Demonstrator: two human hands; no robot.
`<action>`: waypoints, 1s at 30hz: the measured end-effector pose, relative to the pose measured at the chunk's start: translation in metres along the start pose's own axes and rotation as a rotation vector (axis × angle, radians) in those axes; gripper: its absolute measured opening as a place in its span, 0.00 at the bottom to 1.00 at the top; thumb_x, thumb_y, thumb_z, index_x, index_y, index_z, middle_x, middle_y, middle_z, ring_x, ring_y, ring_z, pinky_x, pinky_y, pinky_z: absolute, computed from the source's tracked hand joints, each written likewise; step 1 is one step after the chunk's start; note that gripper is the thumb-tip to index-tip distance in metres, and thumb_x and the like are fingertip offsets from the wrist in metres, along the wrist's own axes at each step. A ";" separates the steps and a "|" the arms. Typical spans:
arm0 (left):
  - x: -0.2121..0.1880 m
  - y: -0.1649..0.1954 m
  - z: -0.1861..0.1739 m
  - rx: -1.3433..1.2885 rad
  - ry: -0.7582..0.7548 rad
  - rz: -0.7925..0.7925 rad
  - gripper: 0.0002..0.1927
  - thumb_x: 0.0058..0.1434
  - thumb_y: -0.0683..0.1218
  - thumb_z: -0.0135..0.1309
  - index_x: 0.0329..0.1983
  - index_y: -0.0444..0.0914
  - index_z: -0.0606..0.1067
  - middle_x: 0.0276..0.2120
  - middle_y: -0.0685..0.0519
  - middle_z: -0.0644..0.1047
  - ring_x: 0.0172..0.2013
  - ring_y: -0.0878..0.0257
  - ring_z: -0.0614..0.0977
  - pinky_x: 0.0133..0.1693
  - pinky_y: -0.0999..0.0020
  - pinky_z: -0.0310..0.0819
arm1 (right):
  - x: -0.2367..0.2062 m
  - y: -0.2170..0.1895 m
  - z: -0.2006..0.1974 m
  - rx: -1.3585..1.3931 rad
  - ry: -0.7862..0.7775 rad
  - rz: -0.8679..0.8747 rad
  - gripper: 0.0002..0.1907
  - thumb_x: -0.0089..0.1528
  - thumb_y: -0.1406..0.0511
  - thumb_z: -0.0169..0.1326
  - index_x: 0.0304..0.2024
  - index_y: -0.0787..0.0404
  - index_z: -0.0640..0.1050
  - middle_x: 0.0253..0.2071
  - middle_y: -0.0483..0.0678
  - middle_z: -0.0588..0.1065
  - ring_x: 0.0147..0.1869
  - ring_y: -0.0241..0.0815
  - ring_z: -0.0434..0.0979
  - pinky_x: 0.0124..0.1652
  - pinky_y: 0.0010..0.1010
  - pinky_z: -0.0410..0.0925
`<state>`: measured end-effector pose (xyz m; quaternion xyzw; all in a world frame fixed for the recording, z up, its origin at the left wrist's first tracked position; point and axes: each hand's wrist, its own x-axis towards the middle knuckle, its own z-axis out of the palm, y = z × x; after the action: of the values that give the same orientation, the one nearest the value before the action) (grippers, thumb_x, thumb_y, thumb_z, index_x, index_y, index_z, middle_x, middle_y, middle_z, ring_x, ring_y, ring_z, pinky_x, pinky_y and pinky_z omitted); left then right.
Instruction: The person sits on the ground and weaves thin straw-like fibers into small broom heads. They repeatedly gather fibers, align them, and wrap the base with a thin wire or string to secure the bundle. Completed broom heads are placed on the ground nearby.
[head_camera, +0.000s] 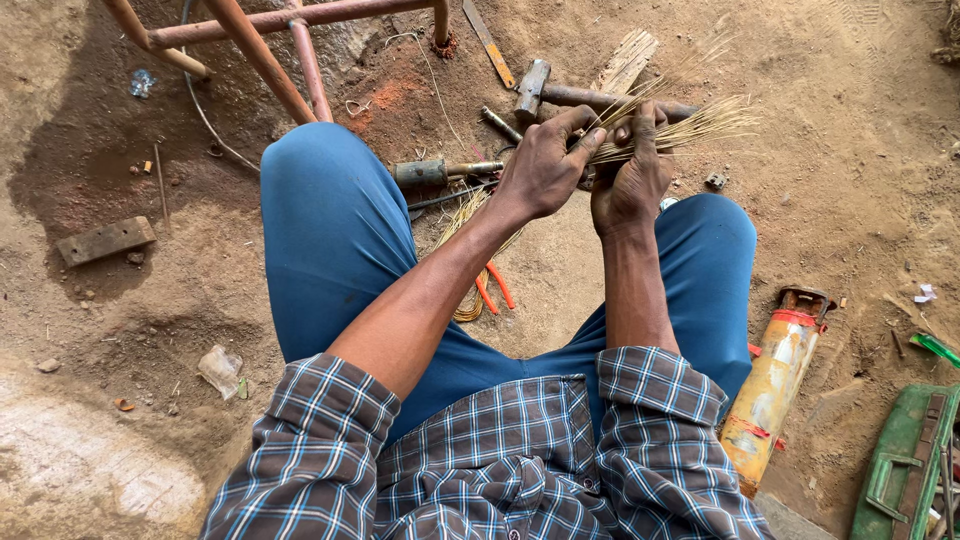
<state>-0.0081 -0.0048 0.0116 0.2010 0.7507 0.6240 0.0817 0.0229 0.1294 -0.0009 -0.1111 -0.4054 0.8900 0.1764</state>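
bundle: thin straw-coloured stalks (690, 125), upper centre-right of frame, above my knees, loose ends fanning toward the upper right.
left hand: (545, 165) wrapped round the near end of the bundle, fingers curled over the top, thumb side toward me. Grasping, not clenched hard as far as I can tell.
right hand: (630, 180) closed on the bundle just beside the left, knuckles up, fingertips pinching the stalks. The two hands are touching.
arms: both forearms reach up-frame from my checked sleeves, elbows in, wrists roughly level over my blue trousers.
step tip: I judge it best to keep both grips close together so the stalks stay aligned; squeeze evenly, don't let the fan end splay.
risk: thin stalks could snap or slip if I twist too sharply.
nearby: hammer (545, 90) on the dirt floor just beyond my hands; orange-handled pliers (492, 288) between my legs, centre.
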 end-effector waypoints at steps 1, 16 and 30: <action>0.000 0.000 0.000 -0.010 0.001 -0.005 0.11 0.73 0.50 0.46 0.45 0.40 0.77 0.33 0.53 0.84 0.32 0.65 0.87 0.33 0.64 0.83 | 0.001 0.001 -0.002 0.016 -0.002 0.003 0.06 0.72 0.63 0.56 0.45 0.59 0.75 0.33 0.41 0.71 0.39 0.32 0.72 0.41 0.24 0.73; 0.002 0.009 -0.004 -0.053 -0.003 -0.141 0.12 0.72 0.51 0.45 0.47 0.42 0.76 0.26 0.51 0.83 0.25 0.64 0.87 0.28 0.62 0.81 | -0.002 -0.007 0.009 0.098 0.105 0.074 0.02 0.70 0.69 0.50 0.45 0.59 0.73 0.40 0.46 0.76 0.45 0.35 0.79 0.47 0.26 0.78; 0.000 0.011 -0.007 0.013 -0.009 -0.169 0.12 0.72 0.51 0.47 0.47 0.40 0.77 0.26 0.51 0.83 0.27 0.61 0.87 0.30 0.59 0.79 | 0.001 -0.001 0.002 0.011 0.047 0.044 0.05 0.70 0.65 0.52 0.47 0.59 0.75 0.35 0.43 0.73 0.42 0.31 0.74 0.44 0.23 0.75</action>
<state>-0.0086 -0.0092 0.0240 0.1403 0.7688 0.6089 0.1359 0.0217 0.1290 0.0008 -0.1400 -0.3937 0.8931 0.1668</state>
